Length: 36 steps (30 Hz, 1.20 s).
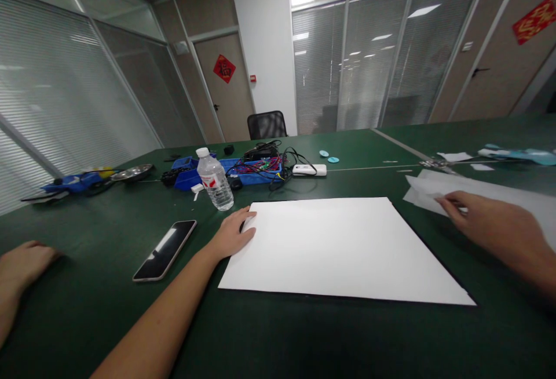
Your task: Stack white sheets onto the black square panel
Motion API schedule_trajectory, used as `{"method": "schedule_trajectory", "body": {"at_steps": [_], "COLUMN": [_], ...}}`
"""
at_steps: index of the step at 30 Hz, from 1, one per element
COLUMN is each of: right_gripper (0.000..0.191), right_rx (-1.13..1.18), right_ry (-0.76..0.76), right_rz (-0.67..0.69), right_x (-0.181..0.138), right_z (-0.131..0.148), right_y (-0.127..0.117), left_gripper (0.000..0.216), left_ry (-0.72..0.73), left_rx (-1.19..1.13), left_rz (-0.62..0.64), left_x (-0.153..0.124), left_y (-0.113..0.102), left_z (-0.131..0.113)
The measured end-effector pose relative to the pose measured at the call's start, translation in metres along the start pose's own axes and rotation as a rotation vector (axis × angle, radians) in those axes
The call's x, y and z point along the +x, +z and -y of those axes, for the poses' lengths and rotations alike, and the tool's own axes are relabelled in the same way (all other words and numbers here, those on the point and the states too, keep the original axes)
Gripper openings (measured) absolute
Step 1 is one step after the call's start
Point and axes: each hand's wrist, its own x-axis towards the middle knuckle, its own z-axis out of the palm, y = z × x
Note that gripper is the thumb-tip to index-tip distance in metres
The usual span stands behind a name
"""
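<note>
A large white sheet (343,248) lies flat on the dark green table (278,338) in front of me. My left hand (232,234) rests at the sheet's far left corner, fingers spread and lying on its edge, holding nothing. My right hand (486,222) reaches left onto a stack of loose white paper (512,193) at the right, and its fingertips pinch the near edge of a sheet; the hand is slightly blurred. A black phone (165,250) lies screen up just left of my left forearm.
Another person's hand (21,263) rests on the table at the far left. Behind the sheet stand a water bottle (215,181), blue trays with wires (243,169), a white device (309,170) and a metal dish (132,172). A black chair (267,124) stands beyond the table.
</note>
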Motion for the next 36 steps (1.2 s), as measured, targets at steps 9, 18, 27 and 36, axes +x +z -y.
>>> {"method": "schedule_trajectory", "body": {"at_steps": [9, 18, 27, 36], "right_gripper": [0.046, 0.056, 0.046, 0.052], "right_rx": [0.486, 0.221, 0.508, 0.329], "right_ry": [-0.796, -0.513, -0.653, -0.571], "right_rz": [-0.046, -0.004, -0.036, 0.065], "right_x": [-0.037, -0.020, -0.038, -0.027], "right_z": [0.078, 0.042, 0.085, 0.060], "right_y": [-0.020, 0.001, -0.002, 0.010], "left_gripper": [0.063, 0.066, 0.067, 0.072], "left_ry": [-0.018, -0.025, -0.035, -0.013], "left_rx": [0.001, -0.023, -0.036, -0.063], "left_rz": [0.019, 0.012, 0.005, -0.020], "left_x": [0.002, 0.002, 0.001, 0.000], "left_y": [0.002, 0.003, 0.000, 0.001], "left_z": [0.002, 0.003, -0.001, -0.001]}}
